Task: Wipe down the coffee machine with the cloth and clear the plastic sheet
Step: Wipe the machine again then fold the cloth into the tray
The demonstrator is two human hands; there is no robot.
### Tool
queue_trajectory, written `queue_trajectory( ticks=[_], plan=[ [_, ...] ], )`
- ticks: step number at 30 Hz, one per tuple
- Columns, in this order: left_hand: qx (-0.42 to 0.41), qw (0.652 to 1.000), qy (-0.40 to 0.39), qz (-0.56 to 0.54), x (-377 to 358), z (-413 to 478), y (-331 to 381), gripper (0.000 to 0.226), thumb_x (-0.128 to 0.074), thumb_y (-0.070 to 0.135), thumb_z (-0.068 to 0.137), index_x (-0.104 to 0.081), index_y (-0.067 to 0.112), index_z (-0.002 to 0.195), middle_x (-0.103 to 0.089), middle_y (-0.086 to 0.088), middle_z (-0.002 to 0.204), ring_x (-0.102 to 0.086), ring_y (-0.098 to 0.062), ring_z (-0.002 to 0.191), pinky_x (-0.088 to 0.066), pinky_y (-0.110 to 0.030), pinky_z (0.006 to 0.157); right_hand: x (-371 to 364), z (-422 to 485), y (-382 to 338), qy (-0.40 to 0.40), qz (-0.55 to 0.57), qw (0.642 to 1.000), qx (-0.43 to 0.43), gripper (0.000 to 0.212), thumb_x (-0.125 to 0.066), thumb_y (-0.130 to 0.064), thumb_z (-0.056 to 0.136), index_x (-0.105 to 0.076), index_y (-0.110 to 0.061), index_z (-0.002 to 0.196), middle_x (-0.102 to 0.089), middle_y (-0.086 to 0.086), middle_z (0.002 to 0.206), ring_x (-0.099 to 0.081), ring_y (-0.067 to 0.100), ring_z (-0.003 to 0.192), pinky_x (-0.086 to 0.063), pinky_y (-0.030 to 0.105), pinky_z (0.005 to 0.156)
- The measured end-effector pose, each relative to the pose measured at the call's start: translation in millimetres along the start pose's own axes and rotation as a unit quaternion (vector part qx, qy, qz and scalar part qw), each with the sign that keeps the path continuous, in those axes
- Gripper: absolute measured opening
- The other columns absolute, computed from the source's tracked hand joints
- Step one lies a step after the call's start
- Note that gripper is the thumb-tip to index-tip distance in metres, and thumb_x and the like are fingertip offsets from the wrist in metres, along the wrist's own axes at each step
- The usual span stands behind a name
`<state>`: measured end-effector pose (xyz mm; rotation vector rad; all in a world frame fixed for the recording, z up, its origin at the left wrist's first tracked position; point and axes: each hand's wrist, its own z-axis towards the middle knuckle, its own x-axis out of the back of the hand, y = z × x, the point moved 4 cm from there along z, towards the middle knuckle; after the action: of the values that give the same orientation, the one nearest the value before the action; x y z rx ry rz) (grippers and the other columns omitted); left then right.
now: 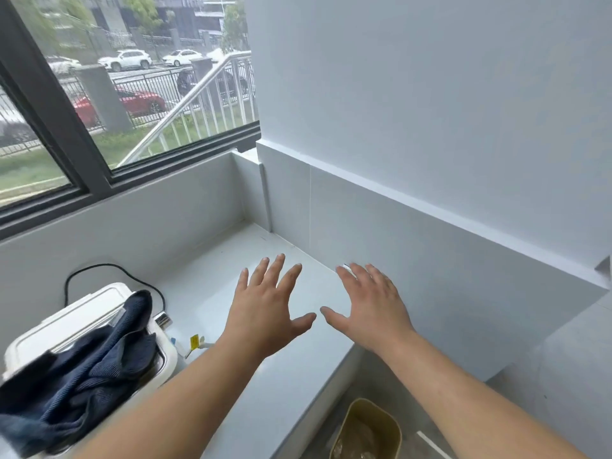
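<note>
A white coffee machine [66,321] stands at the lower left of the white counter [212,286]. A dark blue cloth [82,372] lies draped over its top and front. My left hand [265,313] and my right hand [371,309] hover side by side above the counter to the right of the machine, palms down, fingers spread, holding nothing. Crumpled clear plastic [356,440] lies inside a tan bin [367,429] on the floor below the counter edge.
A black cord [99,268] loops behind the machine against the grey backsplash. A small yellow tag [194,342] lies beside the machine. A window fills the upper left; a white wall and tiled ledge run along the right.
</note>
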<state>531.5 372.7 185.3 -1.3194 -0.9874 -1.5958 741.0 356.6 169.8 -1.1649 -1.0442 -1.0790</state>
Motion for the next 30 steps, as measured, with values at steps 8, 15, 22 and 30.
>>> queue_trajectory(
  ticks=[8, 15, 22, 30],
  plan=[
    [0.041, 0.998, 0.045, 0.023, 58.6, -9.5, -50.2, 0.1, -0.031, 0.088, 0.079, -0.012, 0.039, 0.164, -0.004, 0.002, 0.177, -0.002, -0.025, 0.162, -0.004, -0.053, 0.13, 45.9, 28.9, -60.4, 0.039, 0.001, 0.998, 0.052, 0.094, -0.027, -0.086, 0.083, -0.022, -0.032, 0.161, -0.027, 0.002, 0.169, -0.016, 0.031, 0.156, -0.016, 0.049, 0.126],
    [0.08, 0.993, 0.074, 0.043, 96.7, -34.7, -97.3, 0.098, -0.035, 0.087, 0.082, -0.012, 0.04, 0.164, -0.006, 0.002, 0.176, -0.004, -0.024, 0.162, -0.007, -0.054, 0.13, 67.8, 44.9, -123.9, 0.058, 0.002, 0.993, 0.107, 0.094, -0.029, -0.085, 0.084, -0.022, -0.032, 0.161, -0.03, 0.003, 0.167, -0.019, 0.032, 0.156, -0.018, 0.05, 0.126],
    [0.127, 0.987, 0.086, 0.054, 122.7, -69.0, -145.4, 0.099, -0.037, 0.086, 0.081, -0.013, 0.039, 0.164, -0.008, 0.001, 0.176, -0.006, -0.026, 0.162, -0.008, -0.054, 0.13, 76.3, 55.5, -187.1, 0.065, 0.006, 0.984, 0.164, 0.095, -0.028, -0.085, 0.083, -0.02, -0.032, 0.162, -0.027, 0.004, 0.169, -0.018, 0.031, 0.156, -0.019, 0.05, 0.126],
    [0.188, 0.979, 0.053, 0.065, 129.0, -119.4, -198.1, 0.099, -0.041, 0.086, 0.083, -0.011, 0.038, 0.165, -0.001, 0.002, 0.177, -0.003, -0.024, 0.162, -0.006, -0.051, 0.13, 66.1, 52.4, -259.7, 0.043, 0.01, 0.972, 0.232, 0.098, -0.028, -0.086, 0.082, -0.016, -0.035, 0.163, -0.022, 0.001, 0.171, -0.014, 0.029, 0.157, -0.015, 0.049, 0.127]
  ],
)
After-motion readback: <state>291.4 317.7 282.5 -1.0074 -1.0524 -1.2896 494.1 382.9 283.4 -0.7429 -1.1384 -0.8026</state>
